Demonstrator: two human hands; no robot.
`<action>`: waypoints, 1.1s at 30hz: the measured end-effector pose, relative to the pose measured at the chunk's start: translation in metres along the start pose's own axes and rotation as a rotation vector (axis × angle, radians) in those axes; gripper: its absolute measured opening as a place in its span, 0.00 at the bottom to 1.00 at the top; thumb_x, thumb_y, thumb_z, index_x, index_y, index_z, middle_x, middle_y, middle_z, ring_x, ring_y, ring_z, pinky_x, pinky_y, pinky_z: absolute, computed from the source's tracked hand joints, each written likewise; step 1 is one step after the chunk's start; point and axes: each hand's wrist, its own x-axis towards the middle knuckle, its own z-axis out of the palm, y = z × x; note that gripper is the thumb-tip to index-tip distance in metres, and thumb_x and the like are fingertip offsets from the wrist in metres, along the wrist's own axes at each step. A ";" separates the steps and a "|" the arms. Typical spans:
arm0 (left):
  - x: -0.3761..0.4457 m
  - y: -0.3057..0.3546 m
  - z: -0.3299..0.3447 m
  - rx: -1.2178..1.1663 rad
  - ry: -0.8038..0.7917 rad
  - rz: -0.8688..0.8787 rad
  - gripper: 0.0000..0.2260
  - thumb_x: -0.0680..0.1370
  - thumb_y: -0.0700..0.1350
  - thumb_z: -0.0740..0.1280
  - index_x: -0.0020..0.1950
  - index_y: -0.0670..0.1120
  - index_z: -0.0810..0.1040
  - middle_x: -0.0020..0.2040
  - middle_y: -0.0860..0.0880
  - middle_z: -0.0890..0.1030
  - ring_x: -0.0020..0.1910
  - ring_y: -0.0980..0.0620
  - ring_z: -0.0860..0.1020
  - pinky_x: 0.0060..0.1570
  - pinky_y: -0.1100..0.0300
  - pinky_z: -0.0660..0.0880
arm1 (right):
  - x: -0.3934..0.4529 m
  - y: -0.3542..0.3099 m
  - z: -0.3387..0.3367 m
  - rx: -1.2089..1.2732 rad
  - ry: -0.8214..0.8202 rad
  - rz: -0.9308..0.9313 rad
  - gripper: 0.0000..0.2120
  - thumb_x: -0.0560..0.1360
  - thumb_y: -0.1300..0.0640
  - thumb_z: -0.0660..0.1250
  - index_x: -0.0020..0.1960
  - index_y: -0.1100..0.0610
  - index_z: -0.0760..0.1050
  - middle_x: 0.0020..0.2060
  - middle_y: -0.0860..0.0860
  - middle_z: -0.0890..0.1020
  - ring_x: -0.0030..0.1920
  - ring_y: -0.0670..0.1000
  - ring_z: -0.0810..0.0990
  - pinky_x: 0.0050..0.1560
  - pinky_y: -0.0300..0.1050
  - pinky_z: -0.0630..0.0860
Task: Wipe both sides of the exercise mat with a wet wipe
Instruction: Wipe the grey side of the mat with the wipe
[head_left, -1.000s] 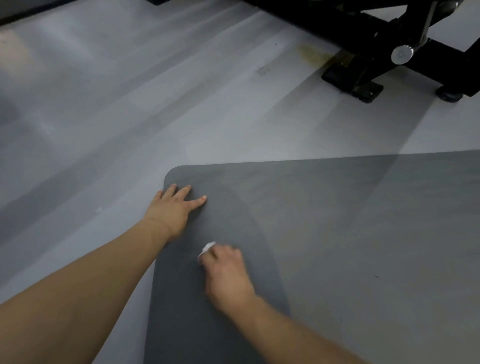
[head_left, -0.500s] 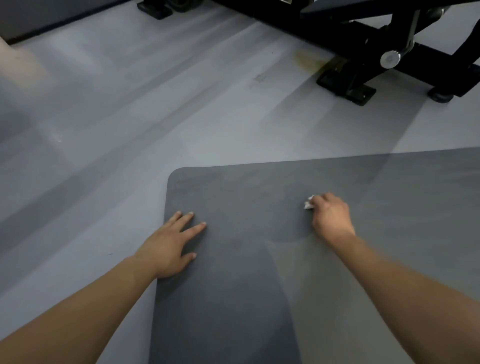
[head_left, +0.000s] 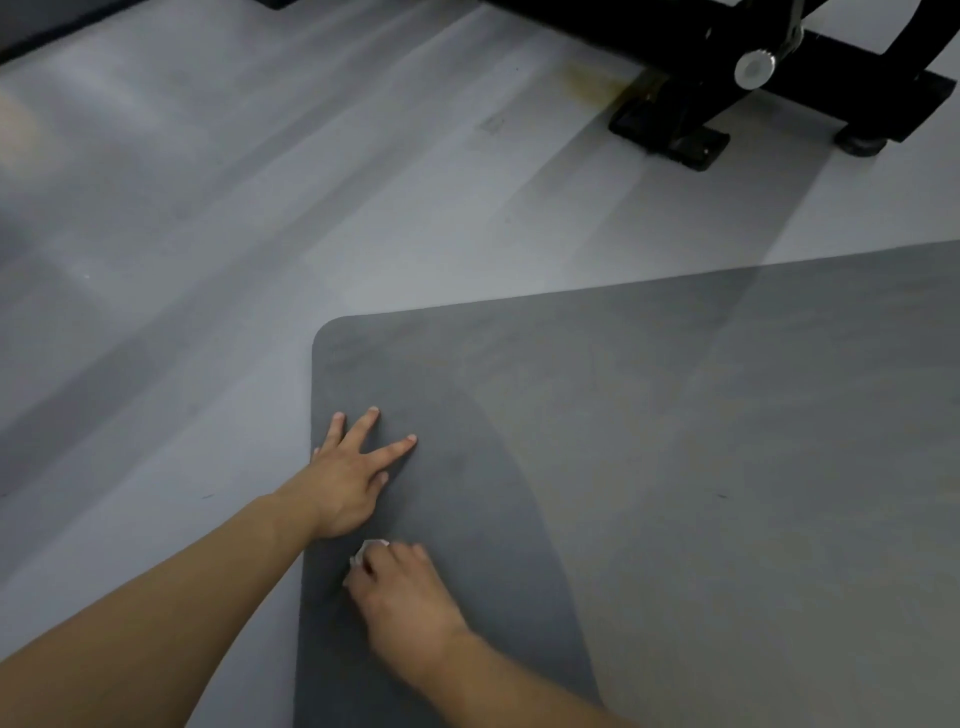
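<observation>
A dark grey exercise mat (head_left: 675, 467) lies flat on the floor, its rounded far-left corner in the middle of the view. My left hand (head_left: 348, 478) rests flat on the mat near its left edge, fingers spread. Just below it, my right hand (head_left: 405, 597) presses a small white wet wipe (head_left: 366, 550) onto the mat; only a bit of the wipe shows past the fingers. A darker, damp-looking arc runs across the mat's left part.
The pale grey floor (head_left: 208, 234) spreads out to the left and beyond the mat. A black metal equipment frame (head_left: 727, 104) with a silver knob (head_left: 754, 68) stands at the top right, its feet on the floor beyond the mat.
My right hand swept the wipe from the mat's middle back toward me and to the left, ending beside my left hand. My left hand stayed planted near the edge.
</observation>
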 end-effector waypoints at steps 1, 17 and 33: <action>0.000 0.001 -0.001 -0.007 -0.005 -0.005 0.24 0.85 0.52 0.53 0.78 0.70 0.50 0.82 0.51 0.38 0.79 0.34 0.38 0.77 0.36 0.50 | 0.001 0.008 -0.003 -0.023 0.026 -0.025 0.10 0.69 0.53 0.63 0.47 0.49 0.80 0.43 0.48 0.79 0.42 0.50 0.76 0.45 0.44 0.67; 0.023 0.027 -0.005 0.031 0.110 0.070 0.28 0.74 0.58 0.72 0.68 0.47 0.66 0.82 0.50 0.50 0.81 0.44 0.46 0.75 0.39 0.60 | -0.040 0.216 -0.086 -0.114 0.303 0.726 0.13 0.67 0.60 0.60 0.48 0.60 0.80 0.41 0.58 0.80 0.39 0.62 0.79 0.39 0.51 0.73; -0.005 0.029 0.019 0.079 0.190 0.165 0.24 0.85 0.54 0.56 0.80 0.64 0.55 0.83 0.50 0.46 0.81 0.43 0.44 0.78 0.40 0.49 | -0.055 0.125 -0.048 -0.019 0.191 0.306 0.16 0.62 0.61 0.69 0.50 0.54 0.80 0.40 0.53 0.78 0.41 0.58 0.78 0.40 0.46 0.73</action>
